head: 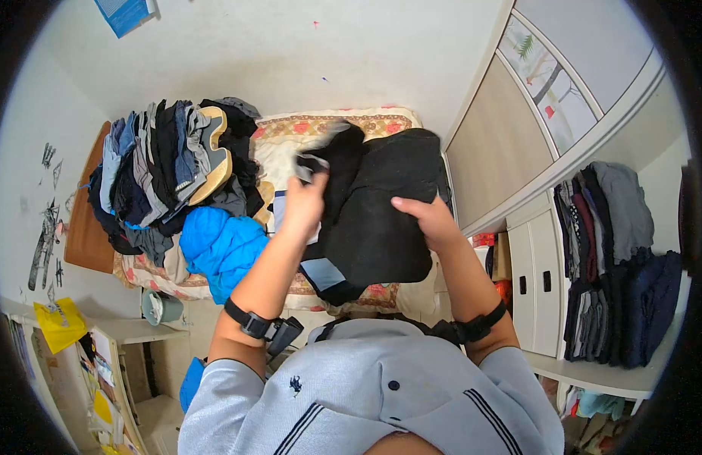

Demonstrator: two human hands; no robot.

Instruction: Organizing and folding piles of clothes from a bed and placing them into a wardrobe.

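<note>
A black garment (379, 227) is held up over the bed, its kind hard to tell in this folded state. My left hand (307, 199) grips a bunched edge of it, where a grey-white patch shows; that end is blurred by motion. At the garment's right side, my right hand (428, 219) pinches it with the thumb on top and the fingers hidden beneath. Partly covered under the garment lie a light blue and black piece of cloth (325, 273) and some white cloth with a dark edge (279, 210).
On the patterned bed sheet (274, 151), folded clothes (157, 153) are stacked at the left, with a guitar-shaped object (220, 165) against them. A bright blue garment (223, 244) lies nearer me. Right stands an open wardrobe with folded clothes (624, 216). A bin (163, 308) sits below the bed.
</note>
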